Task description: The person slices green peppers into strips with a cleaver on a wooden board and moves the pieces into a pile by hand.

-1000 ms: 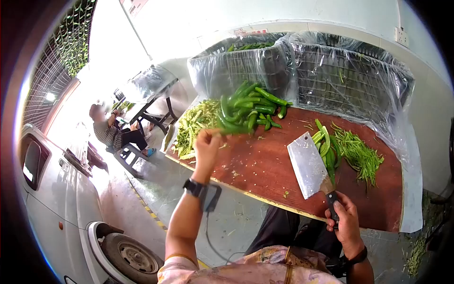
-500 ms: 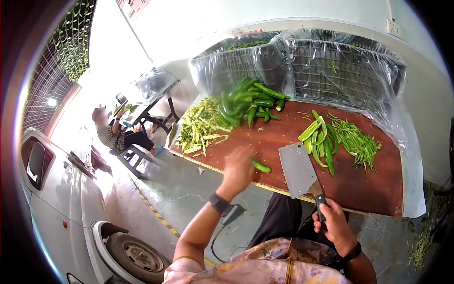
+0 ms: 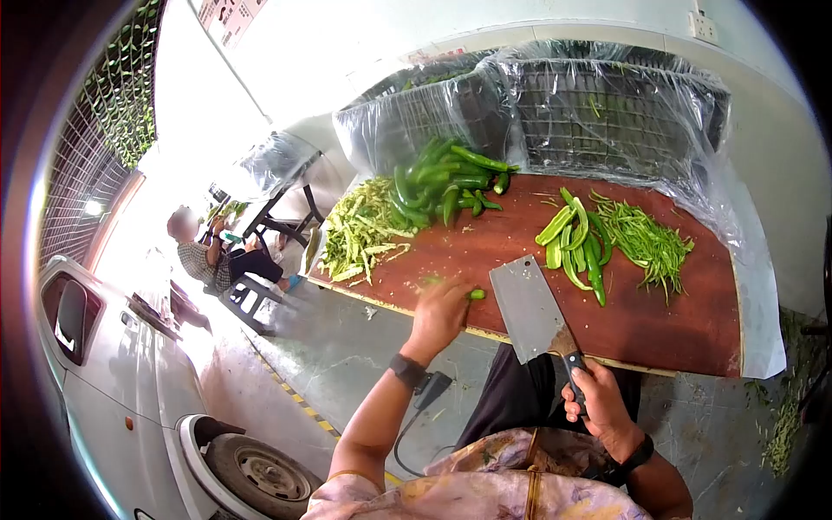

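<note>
My left hand [image 3: 440,314] is closed over a green pepper [image 3: 476,295] near the board's front edge; only the pepper's end shows past my fingers. In my right hand [image 3: 600,406] is the dark handle of a cleaver [image 3: 529,308], its broad blade lying flat over the board. Beyond the blade lie split pepper halves [image 3: 575,243], beside a heap of thin green pepper shreds [image 3: 646,240]. Whole green peppers [image 3: 446,178] are piled at the back left. Next to them is a mound of pale pepper cores and trimmings [image 3: 360,234].
The reddish-brown board [image 3: 676,334] has plastic-draped black crates [image 3: 607,113] along its back. A seated person [image 3: 204,251] works at another table on the left. A parked vehicle [image 3: 121,373] stands in the lower left. Green scraps [image 3: 784,433] litter the floor at right.
My left hand has come down onto the pepper at the front edge and now covers most of it. My right hand still grips the cleaver. The whole view has shifted slightly.
</note>
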A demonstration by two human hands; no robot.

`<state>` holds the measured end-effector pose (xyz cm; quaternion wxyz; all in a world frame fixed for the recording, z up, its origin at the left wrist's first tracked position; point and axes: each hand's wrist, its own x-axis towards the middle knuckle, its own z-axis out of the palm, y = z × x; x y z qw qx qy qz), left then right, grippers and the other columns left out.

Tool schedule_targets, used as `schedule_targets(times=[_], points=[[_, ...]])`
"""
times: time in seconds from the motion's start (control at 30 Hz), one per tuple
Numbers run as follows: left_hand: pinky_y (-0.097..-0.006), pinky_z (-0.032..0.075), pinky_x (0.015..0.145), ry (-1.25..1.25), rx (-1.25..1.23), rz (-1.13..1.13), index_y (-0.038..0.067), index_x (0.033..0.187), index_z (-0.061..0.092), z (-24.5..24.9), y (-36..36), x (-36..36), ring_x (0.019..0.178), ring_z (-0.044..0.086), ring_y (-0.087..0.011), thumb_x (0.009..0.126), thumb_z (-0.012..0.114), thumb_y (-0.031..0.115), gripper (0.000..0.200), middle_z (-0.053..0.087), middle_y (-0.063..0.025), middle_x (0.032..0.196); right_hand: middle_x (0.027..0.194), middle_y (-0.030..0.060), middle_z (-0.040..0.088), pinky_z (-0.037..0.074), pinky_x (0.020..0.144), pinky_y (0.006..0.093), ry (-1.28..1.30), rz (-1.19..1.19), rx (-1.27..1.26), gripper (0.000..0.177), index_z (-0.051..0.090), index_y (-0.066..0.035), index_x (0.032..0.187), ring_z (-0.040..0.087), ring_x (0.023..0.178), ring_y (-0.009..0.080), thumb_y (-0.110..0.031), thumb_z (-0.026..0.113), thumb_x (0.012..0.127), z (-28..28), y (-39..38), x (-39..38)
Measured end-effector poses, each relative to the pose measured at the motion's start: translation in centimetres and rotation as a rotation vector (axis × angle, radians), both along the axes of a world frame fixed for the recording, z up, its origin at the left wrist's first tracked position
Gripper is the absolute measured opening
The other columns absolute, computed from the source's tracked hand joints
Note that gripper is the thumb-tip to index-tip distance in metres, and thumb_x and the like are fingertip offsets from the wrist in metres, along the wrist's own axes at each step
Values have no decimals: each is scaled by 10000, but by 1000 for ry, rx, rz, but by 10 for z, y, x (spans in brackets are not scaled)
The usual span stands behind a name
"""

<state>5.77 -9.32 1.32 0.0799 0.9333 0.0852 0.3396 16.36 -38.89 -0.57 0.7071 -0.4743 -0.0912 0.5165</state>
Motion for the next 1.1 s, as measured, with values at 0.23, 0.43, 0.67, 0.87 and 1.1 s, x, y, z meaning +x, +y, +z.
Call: schedule_targets(times=[0.23, 0.43, 0.67, 0.87, 1.1], points=[[-434, 468, 759, 77, 37, 8, 87, 980, 681, 6, -8, 21, 869, 597, -326, 804, 617, 65, 189, 644, -90, 883, 709, 41, 519, 404, 473, 263, 82, -23, -17, 248, 521, -68, 1170, 456, 508, 107, -258, 520, 1011, -8, 7, -8], [-458, 477, 862, 118, -31, -25, 68, 1123, 644, -4, -1, 12, 1002, 603, -351, 842, 601, 76, 285, 656, -129, 1044, 714, 36, 507, 396, 472, 271, 111, -60, 29, 239, 521, -74, 1157, 439, 506, 101, -266, 517, 1014, -9, 7, -15], [-472, 411, 1063, 196, 53, -28, 33, 1279, 582, -7, 3, 6, 1259, 520, -371, 885, 585, 123, 404, 575, -192, 1330, 689, 26, 489, 384, 462, 269, 108, -48, 23, 228, 513, -70, 1146, 430, 499, 99, -255, 510, 1014, -9, 11, -19], [-440, 403, 1082, 217, 50, -42, 38, 1280, 608, -9, 7, 7, 1277, 528, -330, 915, 565, 107, 374, 596, -171, 1323, 701, 27, 485, 369, 464, 260, 109, -41, 26, 267, 502, -54, 1153, 424, 504, 96, -278, 525, 1010, -8, 6, -25], [-443, 366, 1110, 234, 21, -58, 12, 1316, 580, -6, 6, 10, 1304, 496, -355, 965, 520, 134, 377, 565, -194, 1358, 720, 32, 500, 360, 464, 241, 80, -31, 43, 257, 504, -33, 1140, 440, 515, 93, -259, 510, 1018, -6, 12, -23]])
